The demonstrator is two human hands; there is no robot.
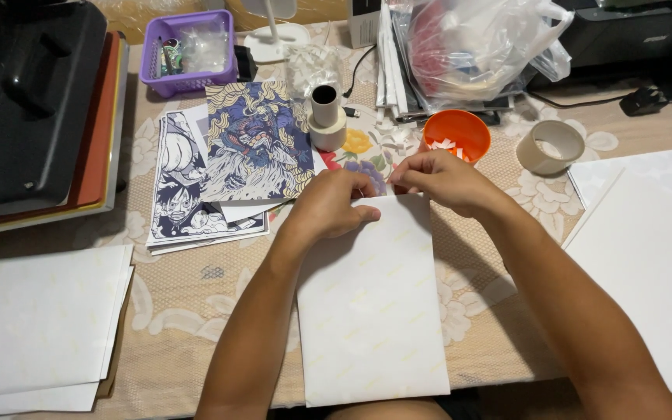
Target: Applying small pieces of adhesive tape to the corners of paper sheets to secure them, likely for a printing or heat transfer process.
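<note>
Closest to me, the near short edge of a white backing sheet (371,311) hangs just past the table edge, and its long axis runs straight away from me toward both my hands at its far end. My left hand (328,206) lies curled on the far left corner, pressing it down; my right hand (441,179) sits at the far right corner, thumb and forefinger pinched together on what I think is the sheet's top layer, though the fingers hide the edge itself. Both hands are about equally near that far edge, almost touching each other.

Just beyond my fingertips a flowered print (367,148) peeks out from under the sheet. Past it stands a small roll with a dark core (326,117), and to the right an orange cup (456,136) holding paper scraps, then a roll of tape (551,146). Left of my left hand lies a stack of illustrated prints (227,167), with a purple basket (188,50) behind it. Blank white sheets (36,327) lie far left, another white sheet (647,241) far right, all on a lace tablecloth (188,295).
</note>
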